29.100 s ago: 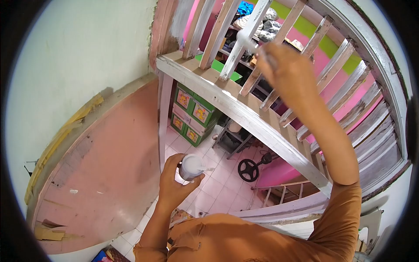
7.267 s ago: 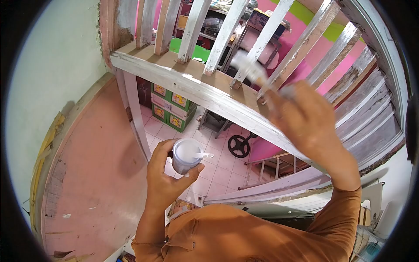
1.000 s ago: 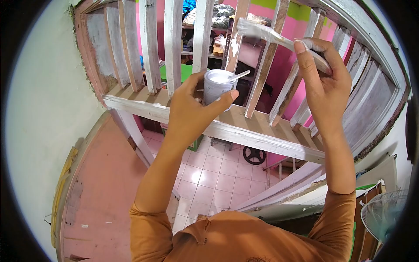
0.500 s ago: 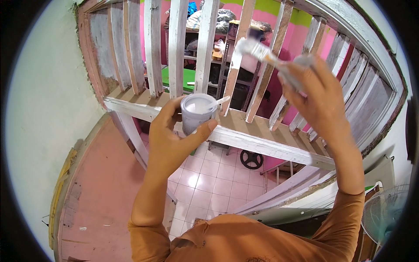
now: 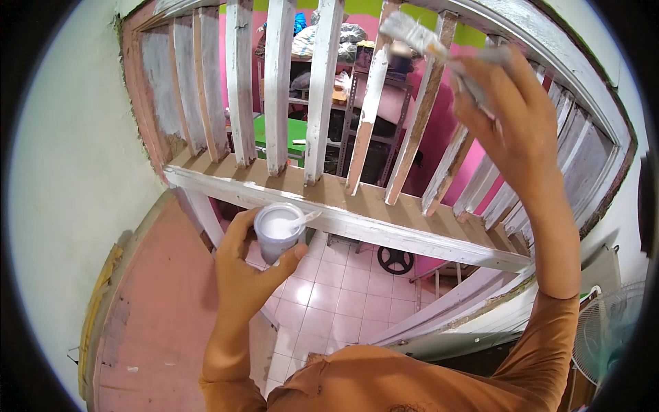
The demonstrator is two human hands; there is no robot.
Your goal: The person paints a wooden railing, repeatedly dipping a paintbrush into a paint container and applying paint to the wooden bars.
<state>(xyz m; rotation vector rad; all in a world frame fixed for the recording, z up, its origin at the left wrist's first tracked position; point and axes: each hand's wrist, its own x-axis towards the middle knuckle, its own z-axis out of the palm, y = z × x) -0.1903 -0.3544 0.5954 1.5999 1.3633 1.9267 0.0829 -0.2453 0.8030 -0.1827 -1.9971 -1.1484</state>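
In my left hand is a small plastic cup of white paint, its fingers wrapped round the sides. A stir stick leans out over the cup's rim. My right hand grips a paintbrush whose bristles are coated white. The bristles are at the upper part of a wooden slat, white above and bare brown lower down; whether they touch it I cannot tell. To the right stands another slat, mostly brown with patchy white.
A white-edged rail runs below the slats. Behind them stands a metal shelf with bags and boxes, near a green surface. Far below lie a tiled floor and a black steering wheel. A fan is at lower right.
My left hand has lowered the paint cup down and to the left, away from the rail. My right hand has raised the paintbrush higher along the slat.
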